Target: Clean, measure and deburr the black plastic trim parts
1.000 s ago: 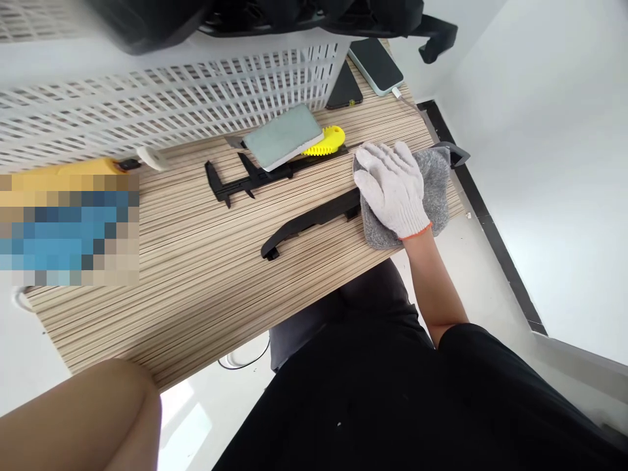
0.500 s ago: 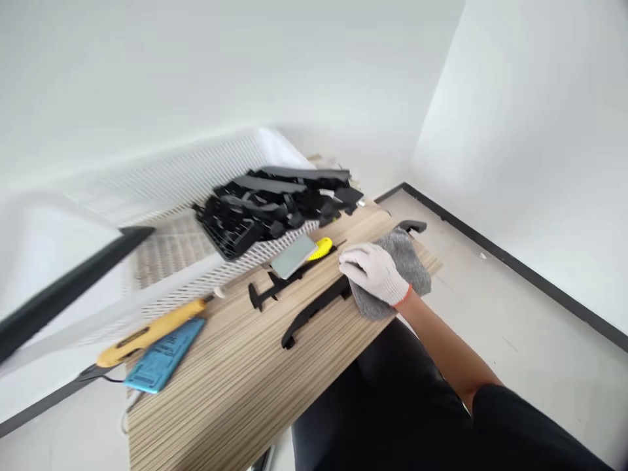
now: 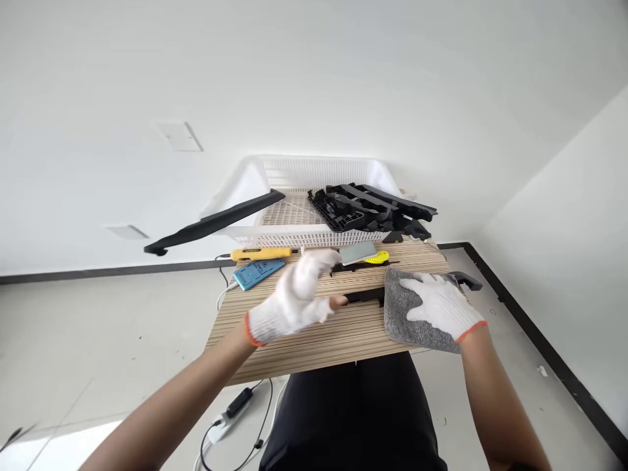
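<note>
Hovering my left hand loosely curled and empty above the table, just left of the black strip; my right hand lies flat, fingers spread, pressing the grey cloth onto the strip's right end.

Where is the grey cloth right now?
In the head view the grey cloth lies at the right end of the striped wooden table, flat under the gloved right hand and draped over a long black plastic part.
</note>
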The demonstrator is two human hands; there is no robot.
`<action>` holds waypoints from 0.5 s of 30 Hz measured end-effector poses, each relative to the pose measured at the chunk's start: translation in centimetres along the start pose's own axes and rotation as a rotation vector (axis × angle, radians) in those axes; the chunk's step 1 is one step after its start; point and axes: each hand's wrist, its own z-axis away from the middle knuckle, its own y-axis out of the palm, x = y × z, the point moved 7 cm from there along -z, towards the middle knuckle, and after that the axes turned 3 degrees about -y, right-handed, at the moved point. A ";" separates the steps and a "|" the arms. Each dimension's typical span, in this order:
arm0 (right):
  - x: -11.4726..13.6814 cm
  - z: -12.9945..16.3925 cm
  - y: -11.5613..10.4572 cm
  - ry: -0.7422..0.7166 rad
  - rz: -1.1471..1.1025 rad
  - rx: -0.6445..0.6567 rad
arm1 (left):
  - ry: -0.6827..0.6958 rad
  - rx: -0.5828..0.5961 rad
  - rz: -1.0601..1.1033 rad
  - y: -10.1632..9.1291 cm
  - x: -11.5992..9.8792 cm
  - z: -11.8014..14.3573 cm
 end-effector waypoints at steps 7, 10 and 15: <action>-0.3 -0.6 1.1 -0.185 -0.556 0.120 | 0.321 0.363 0.153 6.8 -3.6 2.2; -3.5 -2.1 -0.7 -0.023 -0.772 -0.073 | 0.441 0.321 0.083 7.2 -4.4 2.3; -6.2 -3.3 -2.7 0.153 -0.465 -0.466 | 0.484 0.291 0.015 5.9 -3.2 3.0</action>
